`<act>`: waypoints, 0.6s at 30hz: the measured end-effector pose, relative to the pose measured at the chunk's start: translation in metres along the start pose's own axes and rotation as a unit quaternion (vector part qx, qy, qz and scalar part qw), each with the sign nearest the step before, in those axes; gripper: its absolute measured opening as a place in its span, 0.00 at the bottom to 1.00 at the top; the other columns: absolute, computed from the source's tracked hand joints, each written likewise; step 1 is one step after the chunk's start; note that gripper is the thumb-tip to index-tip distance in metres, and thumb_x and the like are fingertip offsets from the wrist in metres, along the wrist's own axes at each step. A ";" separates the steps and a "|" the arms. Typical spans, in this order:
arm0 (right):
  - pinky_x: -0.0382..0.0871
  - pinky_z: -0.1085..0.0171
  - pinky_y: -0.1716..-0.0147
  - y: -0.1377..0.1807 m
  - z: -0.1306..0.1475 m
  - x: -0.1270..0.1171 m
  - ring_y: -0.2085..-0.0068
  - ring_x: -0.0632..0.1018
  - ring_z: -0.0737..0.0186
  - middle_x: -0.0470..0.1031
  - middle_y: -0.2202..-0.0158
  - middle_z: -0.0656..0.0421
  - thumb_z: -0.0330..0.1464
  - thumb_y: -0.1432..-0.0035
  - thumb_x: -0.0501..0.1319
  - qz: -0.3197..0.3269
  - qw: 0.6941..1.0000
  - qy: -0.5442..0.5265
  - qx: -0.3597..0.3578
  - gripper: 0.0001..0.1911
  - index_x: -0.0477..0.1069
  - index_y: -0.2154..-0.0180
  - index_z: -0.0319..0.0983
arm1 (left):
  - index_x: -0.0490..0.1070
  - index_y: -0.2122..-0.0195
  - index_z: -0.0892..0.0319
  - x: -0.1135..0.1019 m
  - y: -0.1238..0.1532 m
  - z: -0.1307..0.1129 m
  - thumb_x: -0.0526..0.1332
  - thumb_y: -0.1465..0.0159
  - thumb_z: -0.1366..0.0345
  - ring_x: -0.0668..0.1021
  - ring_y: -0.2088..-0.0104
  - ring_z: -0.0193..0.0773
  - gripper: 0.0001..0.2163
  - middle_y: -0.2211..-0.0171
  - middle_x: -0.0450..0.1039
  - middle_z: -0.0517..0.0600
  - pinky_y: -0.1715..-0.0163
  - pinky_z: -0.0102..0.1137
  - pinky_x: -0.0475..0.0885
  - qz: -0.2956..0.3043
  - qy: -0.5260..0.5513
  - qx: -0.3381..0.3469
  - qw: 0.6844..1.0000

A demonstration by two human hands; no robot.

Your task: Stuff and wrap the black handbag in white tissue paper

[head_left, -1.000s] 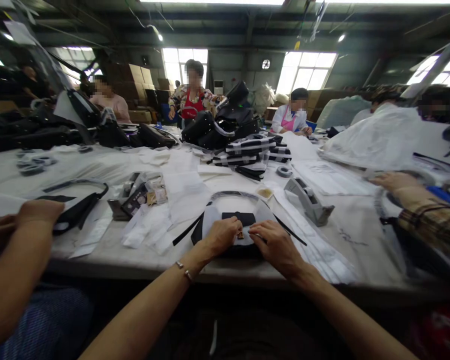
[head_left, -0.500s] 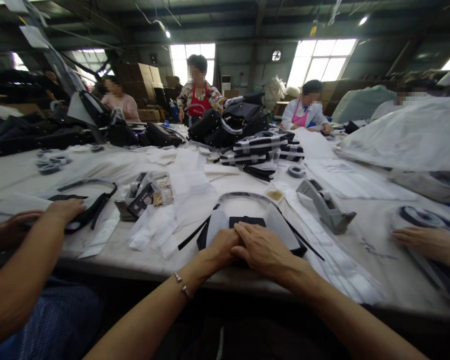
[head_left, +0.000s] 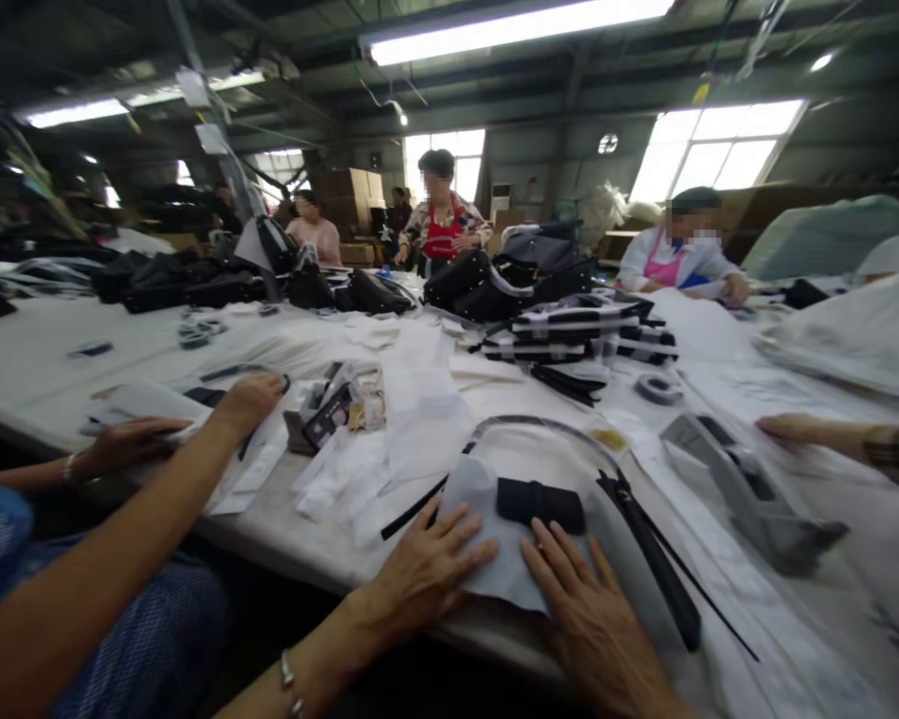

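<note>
A black handbag [head_left: 659,569] lies in front of me at the table's near edge. Pale tissue paper [head_left: 470,487] covers its front around a dark flap [head_left: 540,505]. Its handle [head_left: 543,427], wrapped in translucent film, arches away from me, and thin black straps stick out on both sides. My left hand [head_left: 426,559] rests with fingers spread on the paper's left part. Just below the flap, my right hand [head_left: 588,589] lies flat on the bag, fingers stretched out. Neither hand grips anything.
A grey tape dispenser [head_left: 749,489] stands to the right, with a tape roll [head_left: 657,389] behind it. Another dispenser [head_left: 322,409] is at left. Stacked black bags [head_left: 569,330] lie farther back. Co-workers' hands [head_left: 251,404] work at left; another hand [head_left: 790,429] reaches in from the right.
My hands were stacked together over the bag; they have moved apart and now lie flat on it. The view has shifted left, and the neighbour's hand at left has lifted toward a handle.
</note>
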State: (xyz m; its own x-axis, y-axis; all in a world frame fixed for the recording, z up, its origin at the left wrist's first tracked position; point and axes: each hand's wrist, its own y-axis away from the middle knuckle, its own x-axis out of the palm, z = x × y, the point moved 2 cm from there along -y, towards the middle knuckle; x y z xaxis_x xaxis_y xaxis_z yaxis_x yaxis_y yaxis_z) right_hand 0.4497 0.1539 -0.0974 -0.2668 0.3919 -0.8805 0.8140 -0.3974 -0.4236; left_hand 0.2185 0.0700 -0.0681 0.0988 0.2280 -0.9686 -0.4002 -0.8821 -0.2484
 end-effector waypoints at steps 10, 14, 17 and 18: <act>0.60 0.35 0.49 -0.015 -0.049 -0.003 0.46 0.73 0.36 0.70 0.40 0.52 0.26 0.61 0.56 -0.012 0.997 0.044 -0.055 0.51 0.52 0.32 0.46 | 0.61 0.39 0.55 -0.014 -0.004 0.027 0.54 0.32 0.70 0.71 0.41 0.46 0.20 0.40 0.68 0.53 0.41 0.41 0.66 0.037 -0.005 0.041 0.998; 0.68 0.42 0.53 -0.003 -0.067 0.019 0.49 0.77 0.41 0.73 0.42 0.56 0.26 0.52 0.56 -0.025 0.995 0.052 -0.087 0.46 0.48 0.32 0.52 | 0.53 0.32 0.55 -0.019 0.012 0.029 0.57 0.37 0.72 0.61 0.34 0.47 0.31 0.33 0.57 0.55 0.37 0.41 0.62 0.087 0.103 -0.023 0.991; 0.72 0.45 0.59 0.004 -0.067 0.039 0.54 0.79 0.43 0.76 0.45 0.59 0.28 0.46 0.55 -0.056 0.993 0.063 -0.086 0.43 0.46 0.32 0.55 | 0.60 0.35 0.50 -0.047 -0.005 0.044 0.63 0.37 0.59 0.65 0.36 0.48 0.29 0.35 0.62 0.52 0.38 0.39 0.63 0.158 0.207 -0.039 0.965; 0.73 0.44 0.60 0.004 -0.065 0.043 0.54 0.80 0.42 0.76 0.46 0.60 0.28 0.46 0.55 -0.059 0.994 0.064 -0.073 0.44 0.44 0.31 0.56 | 0.66 0.39 0.48 -0.055 -0.019 0.054 0.64 0.38 0.54 0.70 0.39 0.47 0.25 0.39 0.68 0.49 0.40 0.38 0.66 0.175 0.225 -0.045 0.957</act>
State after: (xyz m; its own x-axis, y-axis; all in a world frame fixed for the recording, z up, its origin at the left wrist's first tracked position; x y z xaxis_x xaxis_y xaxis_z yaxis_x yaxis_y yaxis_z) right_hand 0.4754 0.2227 -0.1232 -0.3047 0.5340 -0.7887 0.8500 -0.2211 -0.4781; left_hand 0.1717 0.0959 -0.0096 0.3633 -0.2715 -0.8913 -0.4018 -0.9087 0.1130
